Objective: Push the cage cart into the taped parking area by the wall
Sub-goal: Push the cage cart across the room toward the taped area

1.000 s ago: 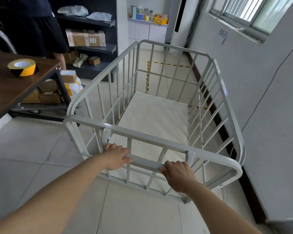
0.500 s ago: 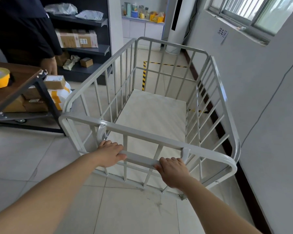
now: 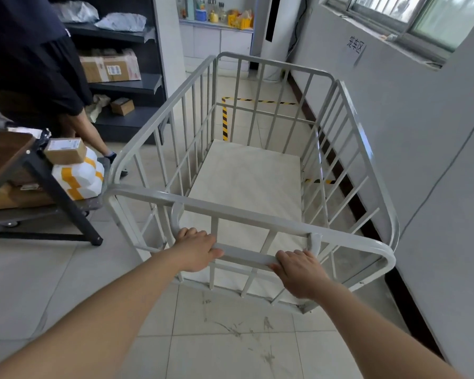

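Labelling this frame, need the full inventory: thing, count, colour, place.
cart: 1, light grey, centre, empty, beside the right wall
floor tape: yellow-black lines, ahead of the cart by the wall
wall sign: 1, white, right wall under the window
shelf: 1, black, back left, holds boxes and bags
table: 1, brown top, black legs, left edge
trolley: 1, grey, under the table, loaded with parcels
bystander: 1, dark clothes, left
hands: left and right, both gripping the cart's near handle bar
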Demonstrator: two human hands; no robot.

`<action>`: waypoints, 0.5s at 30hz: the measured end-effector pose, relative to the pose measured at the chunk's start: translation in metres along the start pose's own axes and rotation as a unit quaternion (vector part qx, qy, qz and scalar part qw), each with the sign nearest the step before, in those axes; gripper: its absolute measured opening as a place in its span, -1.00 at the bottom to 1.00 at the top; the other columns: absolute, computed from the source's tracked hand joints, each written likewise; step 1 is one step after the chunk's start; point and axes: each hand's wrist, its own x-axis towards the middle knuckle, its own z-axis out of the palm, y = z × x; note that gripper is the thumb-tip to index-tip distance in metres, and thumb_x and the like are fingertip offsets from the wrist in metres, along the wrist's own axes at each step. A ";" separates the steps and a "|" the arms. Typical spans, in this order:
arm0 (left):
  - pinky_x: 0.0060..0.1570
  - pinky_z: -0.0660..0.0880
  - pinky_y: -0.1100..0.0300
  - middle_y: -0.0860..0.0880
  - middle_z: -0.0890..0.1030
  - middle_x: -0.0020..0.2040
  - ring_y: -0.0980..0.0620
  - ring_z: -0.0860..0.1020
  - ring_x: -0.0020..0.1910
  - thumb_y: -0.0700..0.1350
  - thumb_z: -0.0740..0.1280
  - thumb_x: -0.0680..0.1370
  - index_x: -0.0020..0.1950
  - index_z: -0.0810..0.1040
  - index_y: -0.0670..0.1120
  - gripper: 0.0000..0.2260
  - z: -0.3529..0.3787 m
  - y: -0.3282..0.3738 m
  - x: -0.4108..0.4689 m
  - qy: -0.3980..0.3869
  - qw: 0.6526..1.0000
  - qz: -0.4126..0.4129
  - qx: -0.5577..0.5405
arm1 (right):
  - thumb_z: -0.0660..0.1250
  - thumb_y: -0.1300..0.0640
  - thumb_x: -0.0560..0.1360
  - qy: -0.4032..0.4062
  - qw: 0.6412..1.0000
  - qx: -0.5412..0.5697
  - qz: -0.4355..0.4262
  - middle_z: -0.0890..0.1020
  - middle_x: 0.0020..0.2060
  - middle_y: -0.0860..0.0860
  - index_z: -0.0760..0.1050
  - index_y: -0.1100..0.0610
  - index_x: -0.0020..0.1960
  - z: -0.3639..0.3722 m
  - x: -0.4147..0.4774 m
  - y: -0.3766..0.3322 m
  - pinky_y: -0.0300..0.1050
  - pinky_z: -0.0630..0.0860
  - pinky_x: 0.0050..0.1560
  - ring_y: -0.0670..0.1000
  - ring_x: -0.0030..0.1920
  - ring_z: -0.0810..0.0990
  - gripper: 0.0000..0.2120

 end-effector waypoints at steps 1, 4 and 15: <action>0.34 0.11 0.03 -0.09 0.44 0.26 -0.12 0.29 0.32 0.16 -0.03 0.63 0.27 0.38 -0.05 -0.60 -0.005 -0.002 0.008 0.000 1.000 0.001 0.002 | -0.56 -0.38 0.27 0.004 1.000 0.008 0.005 0.57 -0.04 0.02 0.29 0.00 -0.04 -0.001 0.008 0.003 0.02 0.31 0.20 0.08 0.03 0.50 -0.21; 0.31 0.12 0.03 -0.09 0.44 0.27 -0.12 0.29 0.31 0.15 -0.03 0.63 0.29 0.37 -0.05 -0.60 -0.017 -0.008 0.032 0.006 1.000 0.004 0.004 | -0.74 -0.41 0.11 0.010 1.000 0.010 0.020 0.58 -0.04 0.02 0.29 -0.01 -0.04 -0.003 0.033 0.012 0.01 0.31 0.18 0.09 0.02 0.50 -0.02; 0.25 0.14 0.04 -0.09 0.46 0.20 -0.12 0.31 0.26 0.13 -0.02 0.63 0.22 0.39 -0.05 -0.64 -0.068 -0.030 0.118 0.006 1.000 0.010 0.004 | -0.33 -0.30 0.48 -0.013 0.999 -0.010 0.028 0.58 0.00 0.04 0.37 0.06 0.05 -0.026 0.126 0.045 0.00 0.31 0.20 0.09 0.04 0.49 -0.35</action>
